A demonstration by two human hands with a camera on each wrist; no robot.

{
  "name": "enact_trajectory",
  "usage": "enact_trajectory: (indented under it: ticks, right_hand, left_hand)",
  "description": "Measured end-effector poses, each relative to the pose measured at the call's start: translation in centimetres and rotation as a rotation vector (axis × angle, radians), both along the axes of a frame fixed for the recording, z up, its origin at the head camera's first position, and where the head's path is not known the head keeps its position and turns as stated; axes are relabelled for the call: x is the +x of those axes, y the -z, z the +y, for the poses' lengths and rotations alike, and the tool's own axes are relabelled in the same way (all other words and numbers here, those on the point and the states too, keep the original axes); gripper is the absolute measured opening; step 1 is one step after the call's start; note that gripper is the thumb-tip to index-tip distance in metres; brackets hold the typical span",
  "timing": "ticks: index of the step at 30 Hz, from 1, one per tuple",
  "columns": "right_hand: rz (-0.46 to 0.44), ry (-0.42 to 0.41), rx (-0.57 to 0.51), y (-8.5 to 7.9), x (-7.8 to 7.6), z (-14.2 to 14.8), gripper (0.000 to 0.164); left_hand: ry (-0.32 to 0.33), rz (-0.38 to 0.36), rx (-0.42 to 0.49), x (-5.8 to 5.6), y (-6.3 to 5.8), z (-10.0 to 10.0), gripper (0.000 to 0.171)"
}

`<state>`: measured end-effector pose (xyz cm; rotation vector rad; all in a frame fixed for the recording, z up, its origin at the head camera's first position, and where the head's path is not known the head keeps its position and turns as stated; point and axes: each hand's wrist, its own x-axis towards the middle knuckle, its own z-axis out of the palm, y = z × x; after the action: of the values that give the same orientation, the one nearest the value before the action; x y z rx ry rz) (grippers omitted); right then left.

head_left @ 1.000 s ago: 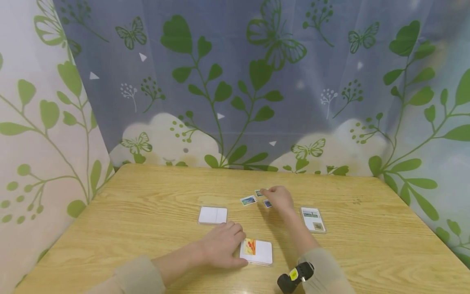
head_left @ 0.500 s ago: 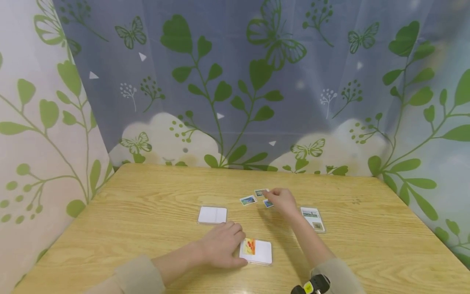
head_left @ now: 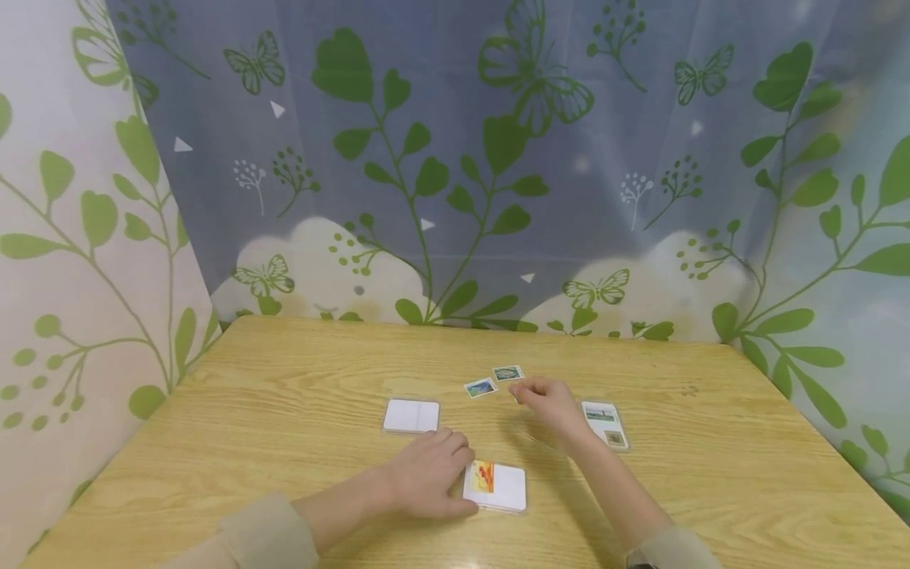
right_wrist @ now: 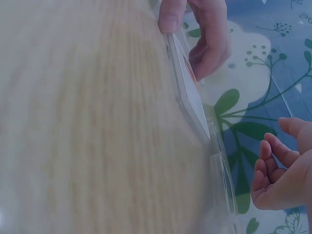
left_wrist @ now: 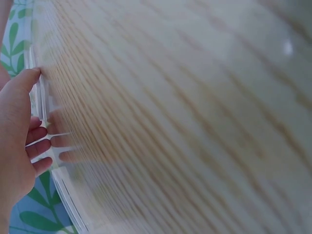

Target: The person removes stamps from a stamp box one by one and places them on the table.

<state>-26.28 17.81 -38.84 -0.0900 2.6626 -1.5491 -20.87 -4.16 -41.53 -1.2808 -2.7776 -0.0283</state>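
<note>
My left hand grips the left end of a flat clear case near the front of the table, thumb on its near edge. Inside it are a white card and an orange-and-yellow stamp. My right hand hovers farther back; in the right wrist view its thumb and forefinger are apart with nothing seen between them. Under those fingertips in the head view, a third small stamp is almost wholly hidden. Just beyond lie a green picture stamp and a blue-green one.
A second clear case with a blank white card lies left of centre. To the right, another case holds two small stamps. Leaf-patterned curtain closes off the back of the wooden table.
My right hand has drawn back toward me and slightly right, uncovering the green stamp and covering the nearer one. My left hand stays at the case.
</note>
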Motion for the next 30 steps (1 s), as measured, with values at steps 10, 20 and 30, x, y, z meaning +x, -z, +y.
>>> enact_trajectory:
  ticks: [10,20,30]
  right_hand:
    - [-0.052,-0.015,0.007,0.2,2.1,-0.9,0.030]
    - [-0.003,-0.078,0.112,0.6,3.3,-1.4,0.022]
    - [0.019,-0.158,0.132,1.4,3.5,-1.6,0.019]
  left_hand:
    - [0.002,-0.011,0.012,0.0,0.1,-0.1,0.063]
    - [0.007,-0.017,0.023,0.0,0.2,-0.2,0.062]
    - [0.007,-0.017,0.027,-0.1,0.3,-0.1,0.062]
